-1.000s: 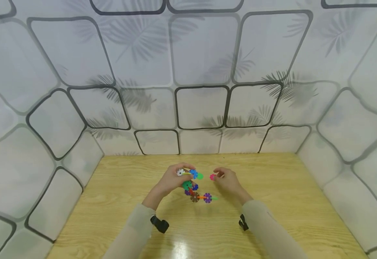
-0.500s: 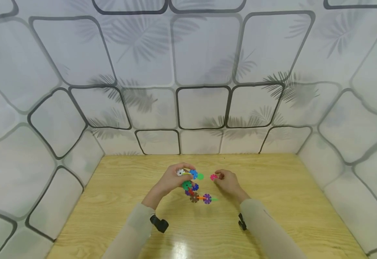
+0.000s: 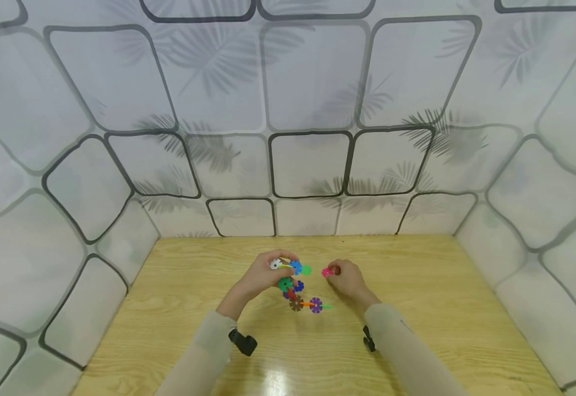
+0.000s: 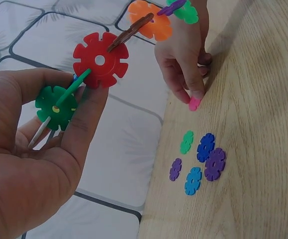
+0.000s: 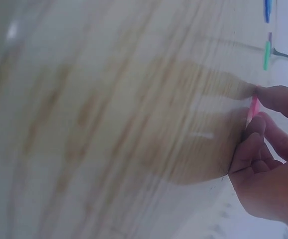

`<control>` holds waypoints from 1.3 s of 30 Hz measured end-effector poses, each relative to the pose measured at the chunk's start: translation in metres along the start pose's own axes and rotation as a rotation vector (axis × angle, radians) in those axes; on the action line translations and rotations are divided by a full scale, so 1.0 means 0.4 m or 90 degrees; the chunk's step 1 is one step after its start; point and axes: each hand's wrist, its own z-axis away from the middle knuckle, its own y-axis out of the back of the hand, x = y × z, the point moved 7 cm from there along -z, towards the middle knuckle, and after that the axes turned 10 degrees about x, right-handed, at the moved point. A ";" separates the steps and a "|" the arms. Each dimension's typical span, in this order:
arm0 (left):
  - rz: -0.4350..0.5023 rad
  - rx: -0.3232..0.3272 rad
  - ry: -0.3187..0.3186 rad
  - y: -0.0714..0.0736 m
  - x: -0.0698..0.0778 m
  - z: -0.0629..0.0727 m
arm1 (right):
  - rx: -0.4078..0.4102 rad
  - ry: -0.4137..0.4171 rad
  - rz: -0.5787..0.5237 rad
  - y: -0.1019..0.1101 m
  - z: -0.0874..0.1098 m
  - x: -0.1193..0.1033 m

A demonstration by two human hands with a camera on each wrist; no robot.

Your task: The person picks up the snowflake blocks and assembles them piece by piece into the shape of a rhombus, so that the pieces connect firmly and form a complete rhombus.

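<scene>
Pale sleeves [image 3: 409, 341] lead out to both hands. A chain [image 4: 114, 67] of slotted discs reaches from the left hand [image 3: 263, 273] across to the near side of the right hand [image 3: 349, 278], ending in purple and green. The left thumb and fingers curl round its other end; the right ones pinch a pink disc [image 3: 327, 272], touching the worktop [image 3: 396, 256] or just above, I can't tell. Left of the right hand lie five loose discs [image 4: 204, 149]. Beyond both hands stands a leaf-printed wall [image 3: 308, 165].

Multicoloured disc chain [image 4: 115, 64] aloft; pink disc [image 4: 195, 103] pinched.
</scene>
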 end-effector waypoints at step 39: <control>0.058 0.002 0.021 0.001 0.005 0.000 | -0.016 0.087 -0.221 0.114 0.055 -0.150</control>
